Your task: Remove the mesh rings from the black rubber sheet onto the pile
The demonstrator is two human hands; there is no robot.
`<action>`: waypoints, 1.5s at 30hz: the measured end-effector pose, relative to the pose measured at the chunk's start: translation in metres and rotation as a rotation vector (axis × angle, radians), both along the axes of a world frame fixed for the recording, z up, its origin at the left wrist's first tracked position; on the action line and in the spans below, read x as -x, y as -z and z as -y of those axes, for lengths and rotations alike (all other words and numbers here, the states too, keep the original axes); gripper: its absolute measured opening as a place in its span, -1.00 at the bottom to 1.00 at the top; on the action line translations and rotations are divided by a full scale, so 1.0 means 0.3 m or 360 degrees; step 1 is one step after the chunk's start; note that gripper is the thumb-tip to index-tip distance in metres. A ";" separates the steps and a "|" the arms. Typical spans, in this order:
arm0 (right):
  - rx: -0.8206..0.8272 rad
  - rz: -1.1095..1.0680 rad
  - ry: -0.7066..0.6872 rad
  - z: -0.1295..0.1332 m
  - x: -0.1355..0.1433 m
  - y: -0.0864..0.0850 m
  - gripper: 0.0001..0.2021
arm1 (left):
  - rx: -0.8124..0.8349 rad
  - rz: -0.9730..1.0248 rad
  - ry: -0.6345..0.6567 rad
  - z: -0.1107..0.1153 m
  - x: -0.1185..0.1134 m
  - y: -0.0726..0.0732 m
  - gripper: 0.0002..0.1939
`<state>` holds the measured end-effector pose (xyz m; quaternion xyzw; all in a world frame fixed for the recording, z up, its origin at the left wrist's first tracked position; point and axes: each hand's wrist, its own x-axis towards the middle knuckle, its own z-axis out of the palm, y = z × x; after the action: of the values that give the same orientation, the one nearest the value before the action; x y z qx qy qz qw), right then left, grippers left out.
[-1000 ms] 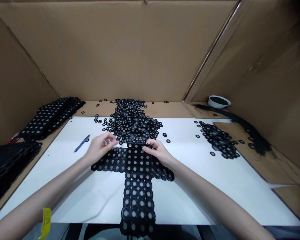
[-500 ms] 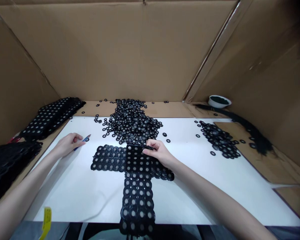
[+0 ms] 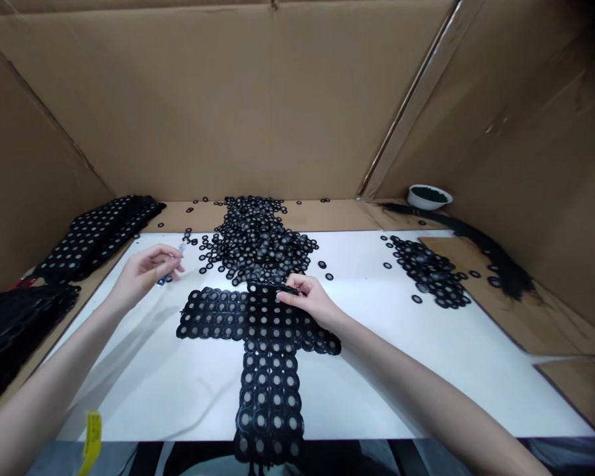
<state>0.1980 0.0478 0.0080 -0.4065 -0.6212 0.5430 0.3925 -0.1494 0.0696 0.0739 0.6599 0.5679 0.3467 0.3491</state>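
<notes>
A black cross-shaped piece made of joined rings lies on the white board, its lower end reaching over the front edge. My right hand pinches the top edge of this piece between thumb and fingers. Left of the piece, my left hand is raised over the board with its fingers curled round a small blue and clear tool, partly hidden by the fingers. Behind the piece spreads a heap of loose black rings.
Stacked dotted black pieces and a dark bundle lie at the left. At the right are more loose rings, a white bowl and long dark strands. Cardboard walls surround the board.
My left hand has risen and turned, and the tool has swung more upright. My right hand still holds the top edge of the piece. The whole view has shifted slightly.
</notes>
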 end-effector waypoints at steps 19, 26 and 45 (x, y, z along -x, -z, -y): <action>-0.0200 0.0203 -0.0025 -0.027 -0.002 0.049 -0.64 | -0.0136 0.0370 0.0838 -0.008 -0.474 0.037 -0.74; -0.0258 0.0282 -0.0017 -0.027 0.000 0.052 -0.65 | -0.0259 0.0225 0.0860 -0.024 -0.485 0.068 -0.70; -0.0772 0.0922 -0.0050 -0.035 -0.044 0.031 -0.77 | -0.0472 0.0131 0.0920 -0.058 -0.510 0.173 -0.69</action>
<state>0.2113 0.0584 -0.0013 -0.4289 -0.8231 0.2486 0.2771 0.0036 0.0871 0.0221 0.8229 0.2857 0.3385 0.3558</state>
